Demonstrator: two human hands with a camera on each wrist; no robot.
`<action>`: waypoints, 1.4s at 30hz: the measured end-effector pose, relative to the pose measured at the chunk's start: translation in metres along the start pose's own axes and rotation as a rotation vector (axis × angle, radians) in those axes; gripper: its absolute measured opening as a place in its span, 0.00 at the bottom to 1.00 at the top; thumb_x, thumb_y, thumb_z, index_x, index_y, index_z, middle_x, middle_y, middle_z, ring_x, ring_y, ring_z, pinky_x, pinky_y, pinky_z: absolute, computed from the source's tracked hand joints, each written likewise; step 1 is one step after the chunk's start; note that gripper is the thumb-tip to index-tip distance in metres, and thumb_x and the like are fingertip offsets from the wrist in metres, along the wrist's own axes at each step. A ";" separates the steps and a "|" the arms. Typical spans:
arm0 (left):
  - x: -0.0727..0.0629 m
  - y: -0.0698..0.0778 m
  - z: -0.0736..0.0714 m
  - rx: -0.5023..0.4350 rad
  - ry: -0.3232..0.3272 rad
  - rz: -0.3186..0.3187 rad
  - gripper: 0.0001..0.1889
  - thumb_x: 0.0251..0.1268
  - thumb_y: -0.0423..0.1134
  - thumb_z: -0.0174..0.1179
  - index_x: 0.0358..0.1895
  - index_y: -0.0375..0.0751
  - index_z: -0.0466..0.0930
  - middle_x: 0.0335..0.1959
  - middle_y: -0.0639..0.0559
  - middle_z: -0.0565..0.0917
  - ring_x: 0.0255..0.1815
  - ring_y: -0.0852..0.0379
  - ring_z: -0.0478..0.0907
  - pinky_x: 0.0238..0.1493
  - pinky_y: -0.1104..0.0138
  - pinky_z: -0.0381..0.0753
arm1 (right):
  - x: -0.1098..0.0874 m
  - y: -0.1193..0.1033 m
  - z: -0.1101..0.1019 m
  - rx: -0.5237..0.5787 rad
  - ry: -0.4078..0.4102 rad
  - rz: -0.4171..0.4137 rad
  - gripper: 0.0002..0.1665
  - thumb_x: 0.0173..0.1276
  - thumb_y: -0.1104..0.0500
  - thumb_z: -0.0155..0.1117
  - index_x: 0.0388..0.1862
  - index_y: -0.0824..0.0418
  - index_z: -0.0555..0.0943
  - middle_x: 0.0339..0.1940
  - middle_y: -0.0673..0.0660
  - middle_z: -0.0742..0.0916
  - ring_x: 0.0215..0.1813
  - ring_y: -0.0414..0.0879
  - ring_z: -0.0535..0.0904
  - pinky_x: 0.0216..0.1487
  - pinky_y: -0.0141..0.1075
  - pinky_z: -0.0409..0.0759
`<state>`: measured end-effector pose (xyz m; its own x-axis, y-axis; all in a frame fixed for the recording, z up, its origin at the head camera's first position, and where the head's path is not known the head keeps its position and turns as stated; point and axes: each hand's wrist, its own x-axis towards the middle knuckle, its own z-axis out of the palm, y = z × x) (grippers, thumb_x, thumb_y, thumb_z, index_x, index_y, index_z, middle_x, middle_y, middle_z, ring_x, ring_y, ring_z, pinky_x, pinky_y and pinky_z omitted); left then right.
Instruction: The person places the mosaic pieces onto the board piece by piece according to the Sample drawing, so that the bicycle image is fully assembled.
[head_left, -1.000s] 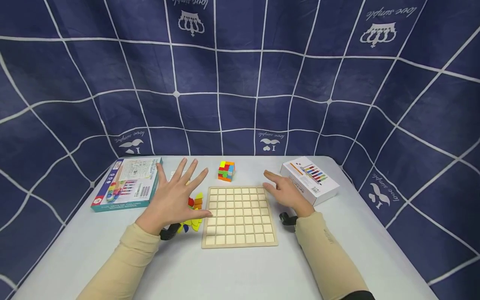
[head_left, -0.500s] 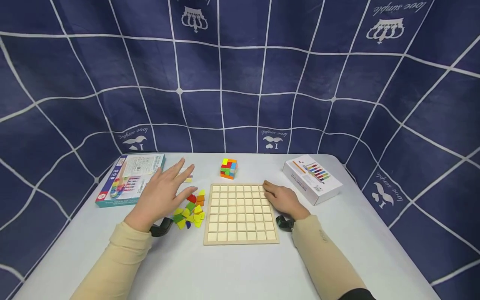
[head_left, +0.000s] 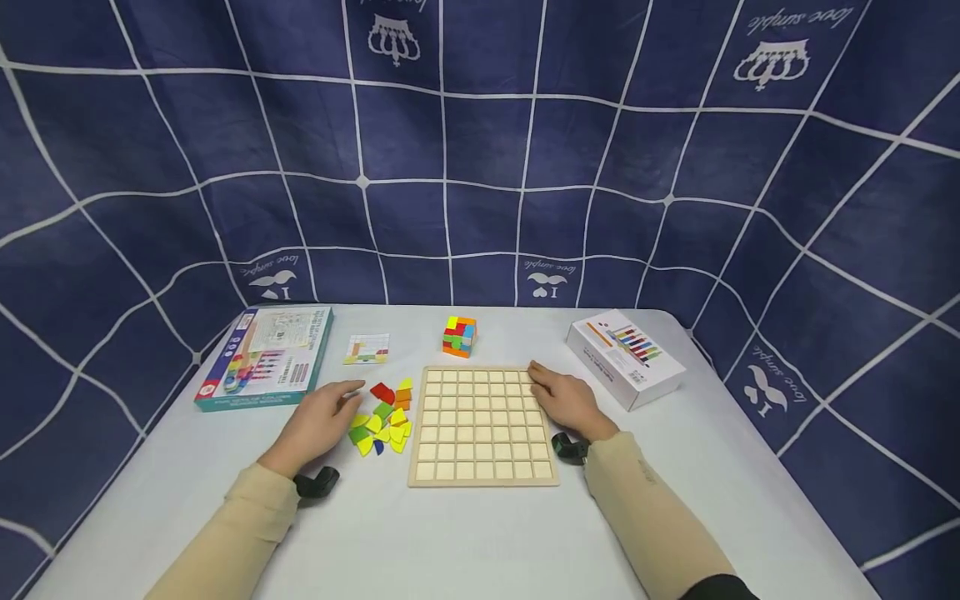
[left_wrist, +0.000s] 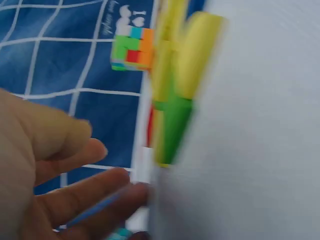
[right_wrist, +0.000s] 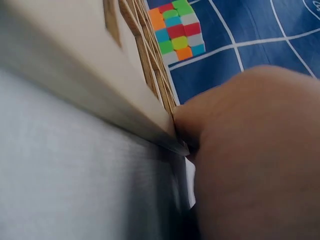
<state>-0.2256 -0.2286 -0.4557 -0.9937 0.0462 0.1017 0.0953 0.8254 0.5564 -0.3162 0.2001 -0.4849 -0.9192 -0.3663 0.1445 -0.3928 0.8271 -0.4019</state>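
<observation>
A square wooden board point(head_left: 483, 433) with a grid of shallow cells lies in the middle of the table. My right hand point(head_left: 570, 404) holds it at the far right corner; in the right wrist view the thumb point(right_wrist: 192, 117) meets the board's edge and the other fingers are hidden. Left of the board is a loose pile of flat plastic pieces point(head_left: 384, 412) in yellow, green, orange, red and blue. My left hand point(head_left: 318, 421) is low beside that pile, fingers loosely bent toward it, with nothing in its grasp.
A colourful puzzle cube point(head_left: 459, 337) stands behind the board. A small pattern card point(head_left: 367, 348) lies behind the pieces. At far left is a flat game box point(head_left: 266, 357), at far right a white box point(head_left: 627, 358). A blue checked curtain point(head_left: 480, 150) surrounds the table.
My left hand, spread in the air before, has come down beside the pieces, and the pattern card shows fully. My right hand has moved left onto the board's far right corner.
</observation>
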 end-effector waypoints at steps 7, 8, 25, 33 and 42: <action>0.006 -0.014 0.017 -0.098 -0.011 -0.003 0.22 0.80 0.46 0.55 0.69 0.41 0.76 0.67 0.39 0.79 0.69 0.38 0.73 0.68 0.41 0.72 | -0.006 0.001 -0.004 0.014 0.011 0.031 0.29 0.80 0.47 0.53 0.76 0.54 0.73 0.77 0.50 0.74 0.74 0.57 0.73 0.70 0.56 0.72; 0.007 -0.015 0.018 -0.103 -0.012 0.002 0.22 0.79 0.46 0.56 0.69 0.41 0.77 0.67 0.40 0.79 0.69 0.38 0.73 0.68 0.41 0.71 | -0.006 0.001 -0.005 0.013 0.017 0.031 0.29 0.80 0.47 0.54 0.75 0.55 0.73 0.77 0.51 0.74 0.74 0.57 0.73 0.70 0.56 0.72; 0.012 -0.018 0.025 -0.085 0.011 0.008 0.21 0.76 0.48 0.59 0.65 0.43 0.81 0.68 0.40 0.77 0.72 0.37 0.69 0.69 0.38 0.69 | 0.005 0.000 -0.013 0.021 -0.030 0.056 0.29 0.80 0.48 0.55 0.76 0.55 0.72 0.78 0.52 0.73 0.75 0.60 0.71 0.72 0.58 0.69; 0.005 -0.002 0.029 0.117 0.082 0.266 0.21 0.72 0.46 0.63 0.65 0.47 0.82 0.70 0.45 0.77 0.71 0.41 0.69 0.67 0.41 0.65 | 0.004 0.001 -0.006 0.014 -0.038 0.060 0.30 0.81 0.46 0.54 0.76 0.53 0.72 0.78 0.50 0.72 0.75 0.59 0.71 0.72 0.57 0.69; -0.001 0.010 0.035 0.218 0.000 0.401 0.20 0.73 0.51 0.63 0.63 0.53 0.85 0.75 0.49 0.73 0.76 0.44 0.64 0.66 0.43 0.60 | 0.006 0.000 -0.005 0.005 -0.032 0.048 0.30 0.81 0.46 0.53 0.77 0.53 0.71 0.78 0.51 0.72 0.75 0.60 0.72 0.72 0.58 0.69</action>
<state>-0.2255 -0.2004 -0.4794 -0.8807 0.3866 0.2736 0.4584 0.8412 0.2868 -0.3216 0.2003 -0.4796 -0.9358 -0.3394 0.0959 -0.3476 0.8419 -0.4126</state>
